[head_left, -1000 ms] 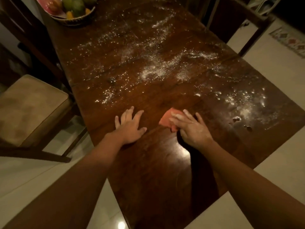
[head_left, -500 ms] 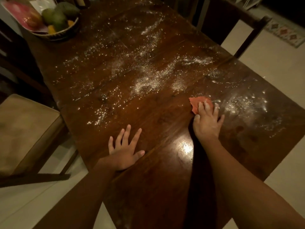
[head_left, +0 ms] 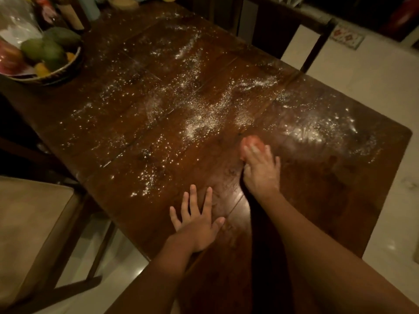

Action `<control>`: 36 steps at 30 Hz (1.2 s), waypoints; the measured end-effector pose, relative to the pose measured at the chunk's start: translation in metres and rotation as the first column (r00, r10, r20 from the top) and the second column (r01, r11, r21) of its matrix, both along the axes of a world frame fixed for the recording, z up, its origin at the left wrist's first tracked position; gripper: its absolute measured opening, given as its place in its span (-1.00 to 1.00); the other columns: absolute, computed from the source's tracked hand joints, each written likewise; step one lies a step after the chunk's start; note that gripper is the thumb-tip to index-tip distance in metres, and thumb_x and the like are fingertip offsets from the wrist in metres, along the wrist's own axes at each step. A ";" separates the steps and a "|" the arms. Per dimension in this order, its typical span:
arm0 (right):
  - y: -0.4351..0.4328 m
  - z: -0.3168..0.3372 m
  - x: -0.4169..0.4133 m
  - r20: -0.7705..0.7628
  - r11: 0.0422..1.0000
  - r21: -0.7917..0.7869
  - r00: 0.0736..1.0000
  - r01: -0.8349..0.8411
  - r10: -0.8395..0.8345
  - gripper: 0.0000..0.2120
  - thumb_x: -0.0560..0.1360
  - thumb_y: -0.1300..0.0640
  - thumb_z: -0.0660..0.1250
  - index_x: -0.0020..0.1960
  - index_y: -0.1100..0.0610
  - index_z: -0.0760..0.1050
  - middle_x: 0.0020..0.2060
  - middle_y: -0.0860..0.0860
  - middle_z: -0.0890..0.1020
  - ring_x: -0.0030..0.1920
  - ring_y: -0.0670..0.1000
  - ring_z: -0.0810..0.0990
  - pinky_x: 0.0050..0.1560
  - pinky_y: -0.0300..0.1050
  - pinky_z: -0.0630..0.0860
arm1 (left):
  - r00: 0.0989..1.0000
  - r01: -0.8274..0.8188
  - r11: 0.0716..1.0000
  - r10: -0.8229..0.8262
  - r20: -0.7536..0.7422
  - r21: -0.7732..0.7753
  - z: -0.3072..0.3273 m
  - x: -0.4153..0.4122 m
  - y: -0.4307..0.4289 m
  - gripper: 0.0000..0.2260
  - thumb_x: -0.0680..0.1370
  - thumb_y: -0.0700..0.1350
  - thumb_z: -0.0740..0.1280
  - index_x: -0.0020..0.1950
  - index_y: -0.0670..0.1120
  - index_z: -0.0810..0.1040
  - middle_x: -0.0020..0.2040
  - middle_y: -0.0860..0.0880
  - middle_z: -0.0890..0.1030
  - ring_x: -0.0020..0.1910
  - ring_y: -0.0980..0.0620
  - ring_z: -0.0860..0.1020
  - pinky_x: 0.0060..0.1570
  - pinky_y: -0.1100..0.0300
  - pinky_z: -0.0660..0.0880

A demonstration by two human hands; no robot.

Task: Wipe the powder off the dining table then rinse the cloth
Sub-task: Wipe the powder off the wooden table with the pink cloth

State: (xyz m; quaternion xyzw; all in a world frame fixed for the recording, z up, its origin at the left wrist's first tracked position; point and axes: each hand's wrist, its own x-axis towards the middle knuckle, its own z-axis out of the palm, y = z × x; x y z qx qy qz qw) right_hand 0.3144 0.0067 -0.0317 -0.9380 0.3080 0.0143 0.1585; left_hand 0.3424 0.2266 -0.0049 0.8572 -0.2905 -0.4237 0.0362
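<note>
White powder [head_left: 199,125] lies scattered in streaks over the middle and far part of the dark wooden dining table [head_left: 317,200]. An orange-red cloth [head_left: 250,141] lies on the table near the middle, mostly covered by my right hand [head_left: 260,171], which presses on it with fairly straight, blurred fingers. My left hand [head_left: 196,223] rests flat on the table closer to me, fingers spread, touching nothing else. A smeared powder patch [head_left: 317,132] lies to the right of the cloth.
A woven basket [head_left: 56,73] of green and yellow fruit stands at the far left of the table. A cushioned chair [head_left: 29,223] sits at the left side, a dark wooden chair [head_left: 317,26] at the far right. Pale tiled floor [head_left: 374,87] surrounds the table.
My right hand slid the cloth right and away over the table, then back a little to the left, smearing the right-hand powder. My left hand stayed flat on the table.
</note>
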 end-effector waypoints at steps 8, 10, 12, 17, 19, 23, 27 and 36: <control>0.052 -0.008 -0.054 0.040 0.988 0.076 0.991 -0.134 0.131 -0.46 0.57 -0.03 -0.02 0.54 -0.30 0.17 0.55 -0.37 0.07 0.61 -0.07 -0.12 0.55 0.15 -0.21 | 1.000 0.016 0.999 -0.017 -0.020 -0.052 -0.003 0.002 0.004 -0.25 0.62 0.32 -0.03 0.49 0.09 -0.54 0.37 -0.05 -0.69 0.44 -0.12 -0.57 0.36 -0.36 -0.42; 0.076 -0.007 -0.051 0.001 0.995 0.015 0.996 0.094 -0.094 -0.45 0.60 0.02 0.05 0.57 -0.24 0.13 0.59 -0.28 0.07 0.63 0.05 -0.11 0.54 0.24 -0.20 | 0.999 0.020 0.998 -0.022 -0.035 -0.055 -0.002 0.002 0.004 -0.25 0.63 0.30 -0.03 0.49 0.09 -0.55 0.36 -0.05 -0.70 0.43 -0.13 -0.58 0.35 -0.36 -0.44; 0.097 -0.003 -0.038 -0.040 0.970 -0.010 0.970 0.241 -0.241 -0.43 0.61 0.00 0.08 0.60 -0.16 0.09 0.62 -0.18 0.04 0.62 0.12 -0.13 0.53 0.27 -0.18 | 0.999 0.018 0.998 -0.021 -0.041 -0.064 -0.001 0.003 0.004 -0.25 0.64 0.28 -0.01 0.48 0.09 -0.55 0.36 -0.06 -0.70 0.43 -0.13 -0.59 0.35 -0.35 -0.45; 0.087 0.006 -0.046 0.199 0.879 0.477 0.976 -0.020 -0.086 -0.23 0.47 -0.30 0.00 0.63 -0.09 0.03 0.63 -0.09 -0.05 0.61 0.00 -0.27 0.59 0.08 -0.23 | 0.998 -0.062 0.954 0.060 -0.017 -0.294 -0.003 -0.003 0.020 -0.29 0.65 0.07 0.14 0.57 0.14 -0.33 0.51 0.03 -0.54 0.51 -0.06 -0.48 0.41 -0.30 -0.41; 0.060 0.011 -0.068 0.344 0.743 0.665 0.913 -0.072 -0.220 -0.31 0.49 -0.19 0.16 0.59 -0.06 0.21 0.61 -0.14 0.07 0.61 -0.12 -0.06 0.57 -0.13 -0.06 | 0.982 -0.166 0.890 0.187 0.007 -0.424 -0.006 -0.009 0.028 -0.32 0.62 0.02 0.24 0.59 0.16 -0.13 0.59 0.13 -0.30 0.58 0.02 -0.30 0.48 -0.23 -0.35; 0.024 -0.002 -0.098 0.235 0.930 0.245 0.914 0.273 -0.330 -0.51 0.50 0.16 0.16 0.41 -0.05 0.46 0.50 -0.09 0.36 0.57 -0.02 0.21 0.55 0.01 0.00 | 0.922 -0.233 0.781 0.366 0.122 -0.579 0.002 0.000 -0.005 -0.42 0.57 0.12 0.29 0.54 0.18 0.13 0.58 0.05 0.17 0.56 -0.03 0.12 0.51 -0.19 0.05; 0.033 -0.004 -0.088 0.037 0.959 0.011 0.958 0.284 -0.284 -0.49 0.54 0.00 0.10 0.48 -0.14 0.29 0.52 -0.08 0.30 0.59 -0.05 0.11 0.54 0.22 -0.06 | 0.934 0.167 0.865 0.016 0.357 -0.473 -0.001 0.009 -0.079 -0.38 0.62 0.20 0.11 0.62 0.01 0.03 0.61 -0.10 0.14 0.57 -0.10 0.13 0.52 -0.14 0.14; 0.030 -0.008 -0.090 0.011 0.964 -0.065 0.966 0.259 -0.259 -0.46 0.53 -0.06 0.04 0.51 -0.12 0.26 0.51 -0.05 0.30 0.56 -0.02 0.14 0.52 0.28 -0.02 | 0.847 0.272 0.933 -0.117 0.518 -0.234 -0.010 0.088 -0.140 -0.28 0.58 -0.15 0.26 0.63 -0.08 -0.08 0.63 -0.16 -0.02 0.61 -0.14 -0.06 0.57 -0.17 -0.04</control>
